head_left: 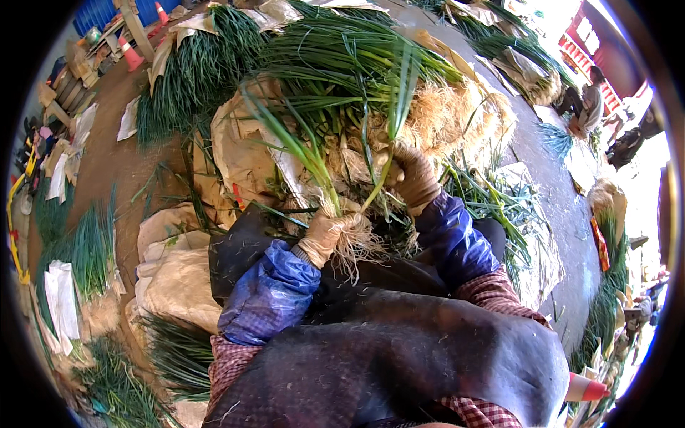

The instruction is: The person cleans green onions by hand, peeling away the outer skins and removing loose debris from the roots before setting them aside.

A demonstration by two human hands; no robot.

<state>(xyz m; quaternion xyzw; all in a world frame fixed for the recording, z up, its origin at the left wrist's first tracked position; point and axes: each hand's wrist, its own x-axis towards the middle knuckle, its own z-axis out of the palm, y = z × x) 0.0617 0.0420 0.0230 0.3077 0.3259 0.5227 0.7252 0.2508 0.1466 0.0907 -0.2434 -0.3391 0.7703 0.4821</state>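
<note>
Gripping a small bunch of green onions [314,164] by its roots, the gloved left hand [325,232] sits just below the big onion pile [371,78]; the gloved right hand [414,178] clasps one stalk [377,184] at the pile's near edge.

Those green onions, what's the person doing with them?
A person in gloves is sorting green onions outdoors. The left hand grips a small bunch near its stringy roots. The right hand reaches into the big pile in front, touching a stalk there. More bundles lie on sacks on the ground around them.
</note>
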